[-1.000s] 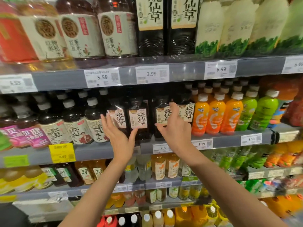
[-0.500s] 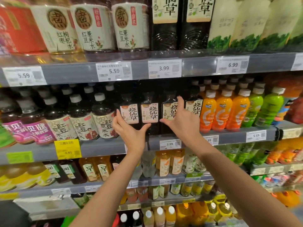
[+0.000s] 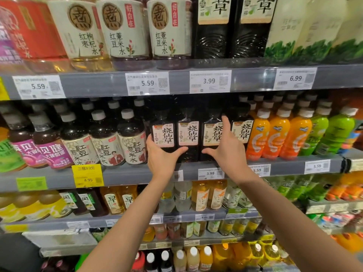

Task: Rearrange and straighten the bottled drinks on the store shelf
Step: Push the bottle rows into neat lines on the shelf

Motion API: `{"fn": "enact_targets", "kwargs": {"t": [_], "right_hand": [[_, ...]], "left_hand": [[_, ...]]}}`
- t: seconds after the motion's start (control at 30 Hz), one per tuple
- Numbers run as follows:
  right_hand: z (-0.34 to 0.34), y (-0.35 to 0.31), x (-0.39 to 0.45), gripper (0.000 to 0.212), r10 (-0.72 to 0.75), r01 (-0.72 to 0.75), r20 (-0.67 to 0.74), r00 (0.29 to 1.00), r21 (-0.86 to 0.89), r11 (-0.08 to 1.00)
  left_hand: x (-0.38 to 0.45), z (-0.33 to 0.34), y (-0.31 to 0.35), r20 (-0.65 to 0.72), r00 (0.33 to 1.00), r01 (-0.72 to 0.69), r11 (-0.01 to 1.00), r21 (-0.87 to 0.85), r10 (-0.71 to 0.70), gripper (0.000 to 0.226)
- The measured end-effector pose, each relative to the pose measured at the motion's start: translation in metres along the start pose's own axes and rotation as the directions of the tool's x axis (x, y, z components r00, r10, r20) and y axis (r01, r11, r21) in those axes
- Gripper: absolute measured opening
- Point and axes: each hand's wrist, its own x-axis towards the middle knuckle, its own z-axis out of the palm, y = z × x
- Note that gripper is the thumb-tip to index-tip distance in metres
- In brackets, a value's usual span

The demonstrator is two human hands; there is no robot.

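Note:
Four dark herbal-tea bottles with cream labels stand in a row on the middle shelf (image 3: 127, 175). My left hand (image 3: 161, 160) cups the base of the leftmost dark bottle (image 3: 163, 134), fingers round its left side and thumb stretched right under the second bottle (image 3: 188, 133). My right hand (image 3: 229, 154) is on the third bottle (image 3: 211, 134). Its index finger points up along the gap to the fourth bottle (image 3: 240, 132) and its thumb reaches left. The other right fingers are hidden. All four labels face forward.
White-capped red-bean drink bottles (image 3: 106, 142) stand just left of the dark row, with orange bottles (image 3: 275, 134) and green bottles (image 3: 334, 130) on the right. Large bottles (image 3: 121, 30) fill the shelf above, and smaller drinks fill the shelves below.
Both hands have dropped from the labels to the bottle bases and closed in on the dark row. The view has moved closer, and the labels now line up facing front.

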Motion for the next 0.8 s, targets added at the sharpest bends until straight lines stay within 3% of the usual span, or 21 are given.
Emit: {"fn": "enact_targets", "kwargs": {"t": [0.3,0.43,0.53,0.67,0.8], "right_hand": [[0.009,-0.003,0.004,0.106,0.037,-0.037,-0.015,0.999,0.032,0.999],[0.003,0.008,-0.011,0.11,0.003,-0.001,-0.043,0.999,0.048,0.999],[-0.001,0.019,-0.029,0.106,0.109,-0.089,-0.111,0.988,0.175,0.981],[0.009,0.028,-0.028,0.106,0.244,-0.227,-0.07,0.967,0.194,0.954],[0.019,0.033,-0.022,0.104,0.271,-0.247,-0.051,0.961,0.28,0.928]], "left_hand": [[-0.001,0.002,-0.002,-0.007,1.0,-0.018,0.999,0.049,0.018,0.116],[-0.004,0.0,-0.001,0.019,0.997,-0.073,0.991,0.112,0.071,0.138],[-0.007,0.004,0.0,0.017,0.994,-0.108,0.978,0.176,0.107,0.148],[-0.007,0.008,0.001,-0.007,0.994,-0.101,0.974,0.203,0.105,0.148],[-0.006,0.009,0.001,-0.017,0.996,-0.085,0.974,0.209,0.091,0.148]]}}
